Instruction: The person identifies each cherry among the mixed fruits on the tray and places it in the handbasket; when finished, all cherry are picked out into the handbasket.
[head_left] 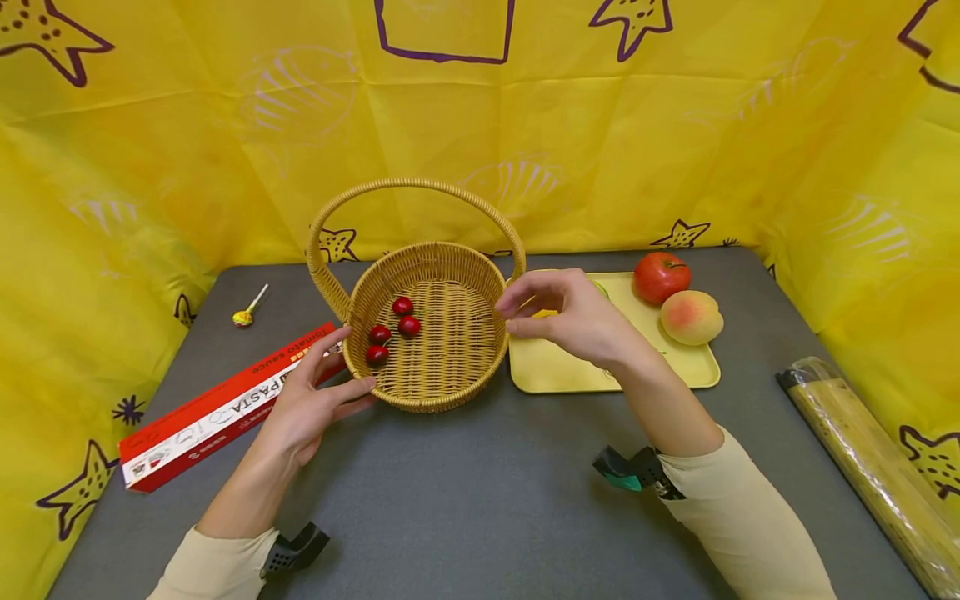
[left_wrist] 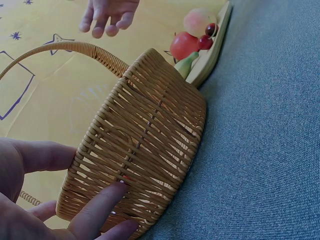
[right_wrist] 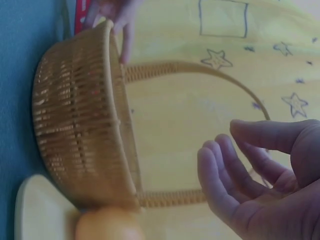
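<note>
A round wicker basket [head_left: 450, 392] with a tall hoop handle stands upright on the table. Several red cherries [head_left: 408, 326] lie inside, on its left half. My left hand [head_left: 311, 404] holds the basket's left rim; in the right wrist view one finger reaches inside it, while other fingers [left_wrist: 100, 210] lie against the outer wall. Over the basket's right edge and the tray hovers my right hand [head_left: 573, 321], fingers loosely bent and nothing between them. Beneath it, a yellow-orange fruit [right_wrist: 107, 225] is partly hidden.
Right of the basket, a pale yellow tray [head_left: 555, 375] bears a tomato [head_left: 660, 277], a peach [head_left: 692, 317] and cherries [left_wrist: 205, 42]. A red pasta box [head_left: 225, 404] and a lollipop [head_left: 243, 317] lie left. A clear-wrapped noodle pack [head_left: 862, 467] lies far right.
</note>
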